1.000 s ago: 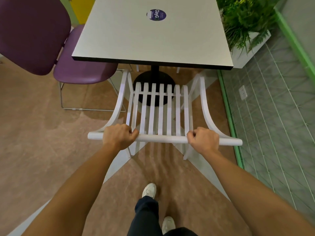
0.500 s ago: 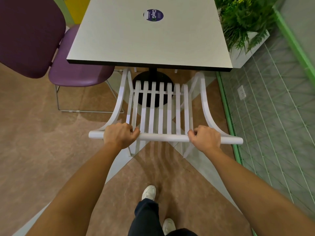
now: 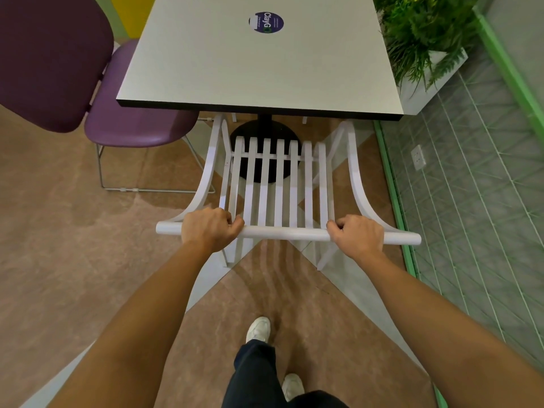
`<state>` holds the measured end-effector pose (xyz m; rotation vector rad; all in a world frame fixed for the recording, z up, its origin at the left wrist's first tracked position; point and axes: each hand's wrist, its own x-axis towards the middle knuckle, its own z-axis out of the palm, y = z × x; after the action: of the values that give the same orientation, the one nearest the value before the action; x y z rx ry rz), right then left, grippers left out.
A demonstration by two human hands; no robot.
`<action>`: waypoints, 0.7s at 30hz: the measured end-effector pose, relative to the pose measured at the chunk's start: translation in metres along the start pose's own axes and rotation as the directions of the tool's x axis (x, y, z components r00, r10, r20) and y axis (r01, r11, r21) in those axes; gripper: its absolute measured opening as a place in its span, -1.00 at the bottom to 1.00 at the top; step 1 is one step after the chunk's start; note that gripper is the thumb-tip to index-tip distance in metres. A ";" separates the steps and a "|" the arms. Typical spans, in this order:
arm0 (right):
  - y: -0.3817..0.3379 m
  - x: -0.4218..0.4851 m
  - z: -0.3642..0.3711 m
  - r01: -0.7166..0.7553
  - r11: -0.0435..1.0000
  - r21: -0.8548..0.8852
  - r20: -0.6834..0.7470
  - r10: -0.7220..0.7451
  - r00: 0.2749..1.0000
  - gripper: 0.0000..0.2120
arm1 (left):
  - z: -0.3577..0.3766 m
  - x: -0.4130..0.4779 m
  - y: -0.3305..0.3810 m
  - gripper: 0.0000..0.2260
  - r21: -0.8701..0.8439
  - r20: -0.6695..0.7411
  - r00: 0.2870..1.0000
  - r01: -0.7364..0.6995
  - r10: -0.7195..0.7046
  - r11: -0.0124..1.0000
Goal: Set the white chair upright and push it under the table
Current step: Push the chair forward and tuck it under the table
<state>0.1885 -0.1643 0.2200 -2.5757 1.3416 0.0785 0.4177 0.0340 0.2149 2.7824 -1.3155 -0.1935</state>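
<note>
The white slatted chair (image 3: 279, 187) stands upright in front of me, its back towards me and its front part hidden beneath the near edge of the grey square table (image 3: 265, 69). My left hand (image 3: 210, 228) grips the left part of the chair's round top rail. My right hand (image 3: 357, 235) grips the right part of the same rail. The table's black pedestal base (image 3: 265, 134) shows through the slats.
A purple chair (image 3: 88, 92) stands at the table's left side. A white planter with green plants (image 3: 424, 39) sits at the back right. A green-edged tiled wall (image 3: 471, 201) runs along the right. My feet (image 3: 259, 329) stand on the brown floor behind the chair.
The chair has slid a little further forward beneath the table, and I have stepped closer. Both hands keep their grip on the top rail.
</note>
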 end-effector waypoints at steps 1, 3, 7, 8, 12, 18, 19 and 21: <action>0.000 0.000 0.000 -0.004 1.000 -0.009 -0.001 0.004 1.000 -0.59 | 0.000 0.000 0.000 -0.51 0.003 0.001 1.000 0.001 -0.001 1.000; 0.000 -0.001 0.001 -0.016 1.000 -0.024 -0.006 0.016 1.000 -0.58 | -0.002 0.000 0.001 -0.52 0.005 0.005 1.000 0.004 -0.005 1.000; -0.005 -0.003 0.000 -0.051 0.997 -0.061 -0.012 0.051 0.999 -0.56 | -0.003 0.000 0.002 -0.53 0.003 0.020 1.000 0.011 -0.011 1.000; -0.007 -0.003 -0.001 -0.060 0.995 -0.075 0.001 0.061 0.998 -0.55 | -0.003 -0.001 0.002 -0.53 -0.002 0.023 1.000 0.011 -0.010 1.000; -0.015 -0.001 -0.002 -0.070 0.991 -0.110 0.105 0.082 0.991 -0.51 | -0.005 -0.001 0.001 -0.55 -0.012 0.033 0.999 -0.001 0.002 1.000; -0.016 -0.001 0.000 -0.016 0.996 -0.086 0.166 0.030 0.986 -0.52 | -0.005 -0.002 0.001 -0.56 -0.035 0.043 0.998 -0.052 0.054 0.998; -0.015 -0.002 0.000 -0.011 0.996 -0.087 0.150 0.023 0.988 -0.52 | -0.004 -0.002 0.000 -0.57 -0.046 0.043 0.997 -0.064 0.066 0.997; -0.015 -0.002 0.001 -0.010 0.994 -0.111 0.110 0.023 0.994 -0.51 | -0.006 -0.001 -0.002 -0.55 -0.056 0.039 0.996 -0.075 0.077 0.996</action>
<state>0.1997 -0.1538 0.2225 -2.6066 1.3536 0.3024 0.4191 0.0364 0.2203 2.6919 -1.4009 -0.2791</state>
